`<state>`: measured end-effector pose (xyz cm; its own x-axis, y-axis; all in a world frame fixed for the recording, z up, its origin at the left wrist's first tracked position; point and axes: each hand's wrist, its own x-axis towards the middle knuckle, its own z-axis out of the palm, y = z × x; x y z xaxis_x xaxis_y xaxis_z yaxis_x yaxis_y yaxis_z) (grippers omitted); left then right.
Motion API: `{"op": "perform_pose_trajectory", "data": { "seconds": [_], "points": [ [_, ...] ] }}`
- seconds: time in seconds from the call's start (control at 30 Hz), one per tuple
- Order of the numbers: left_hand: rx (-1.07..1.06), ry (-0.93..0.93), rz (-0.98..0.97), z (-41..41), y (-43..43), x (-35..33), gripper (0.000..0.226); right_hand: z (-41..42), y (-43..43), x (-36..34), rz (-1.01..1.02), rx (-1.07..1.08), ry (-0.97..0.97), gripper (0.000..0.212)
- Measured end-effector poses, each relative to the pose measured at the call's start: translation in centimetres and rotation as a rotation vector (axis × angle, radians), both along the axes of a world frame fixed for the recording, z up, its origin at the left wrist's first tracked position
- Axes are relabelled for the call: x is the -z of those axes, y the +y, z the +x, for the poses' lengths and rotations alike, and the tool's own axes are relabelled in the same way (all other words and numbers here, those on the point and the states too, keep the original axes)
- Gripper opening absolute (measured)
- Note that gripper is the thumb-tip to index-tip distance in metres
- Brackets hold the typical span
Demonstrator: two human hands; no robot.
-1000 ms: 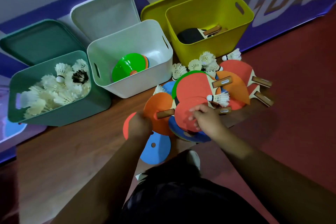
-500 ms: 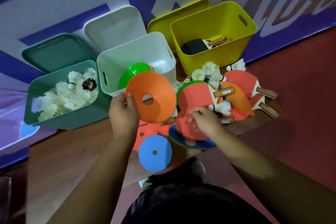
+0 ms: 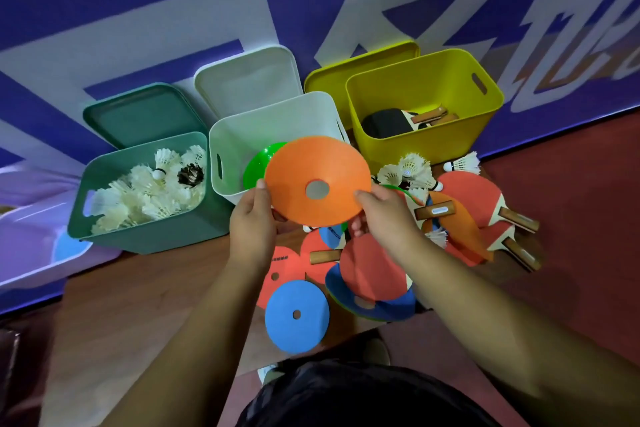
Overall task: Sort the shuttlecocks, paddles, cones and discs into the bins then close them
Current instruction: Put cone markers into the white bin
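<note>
At the centre of the frame an orange cone (image 3: 329,163) is held up in the air, its broad face and centre hole turned toward the camera, in front of the near wall of the white bin (image 3: 228,149). The left hand (image 3: 252,222) pinches the cone's left edge with the thumb on the face, and the right hand (image 3: 384,215) grips its right edge the same way. Just behind the cone, inside the white bin, a green cone (image 3: 258,166) shows. Left of it stands the teal bin (image 3: 138,232), heaped with white shuttlecocks (image 3: 145,191); to the upper right stands the yellow bin (image 3: 433,146), with paddles (image 3: 391,120) inside. Each bin is open, and its lid leans against the wall behind it: teal lid (image 3: 145,114), white lid (image 3: 246,80), yellow lid (image 3: 332,80). Below the hands a blue disc (image 3: 304,329) lies flat on the wooden floor (image 3: 121,305), touching a heap of red paddles (image 3: 370,270), cones and discs. To the right of centre lie more red paddles (image 3: 464,191) and loose shuttlecocks (image 3: 405,170), just in front of the yellow bin. A lilac bin (image 3: 27,246) sits at the left edge.
</note>
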<state>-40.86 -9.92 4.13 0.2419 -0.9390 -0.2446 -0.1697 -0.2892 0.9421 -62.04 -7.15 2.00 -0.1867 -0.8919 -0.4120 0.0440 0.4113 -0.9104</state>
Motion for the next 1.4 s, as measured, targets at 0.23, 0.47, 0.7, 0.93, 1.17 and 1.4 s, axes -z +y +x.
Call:
{"op": "perform_pose_trajectory", "data": {
  "seconds": [0.23,0.47,0.7,0.93,1.17,1.4],
  "points": [
    [-0.005,0.061,0.114,2.1,0.7,-0.6,0.058,2.5,-6.0,-2.7,-0.064,-0.005,-0.021,0.020],
    [-0.051,0.061,0.242,5.2,2.9,0.4,0.058,5.7,-7.6,-1.0,0.021,-0.173,-0.159,0.035],
    [0.138,-0.046,0.369,4.9,4.7,3.3,0.042,2.4,-2.5,3.1,0.109,-0.125,-0.012,0.022],
    [0.471,-0.195,0.530,-0.1,5.7,7.5,0.026,-4.4,2.3,5.9,0.123,0.081,0.186,0.017],
    [0.740,-0.495,0.367,-5.3,4.9,9.7,0.027,-10.7,5.8,7.6,0.102,0.252,0.391,0.023],
    [0.676,-0.721,0.284,-5.6,3.0,13.6,0.019,-12.9,6.2,8.2,0.081,0.201,0.413,0.044]
  ]
}}
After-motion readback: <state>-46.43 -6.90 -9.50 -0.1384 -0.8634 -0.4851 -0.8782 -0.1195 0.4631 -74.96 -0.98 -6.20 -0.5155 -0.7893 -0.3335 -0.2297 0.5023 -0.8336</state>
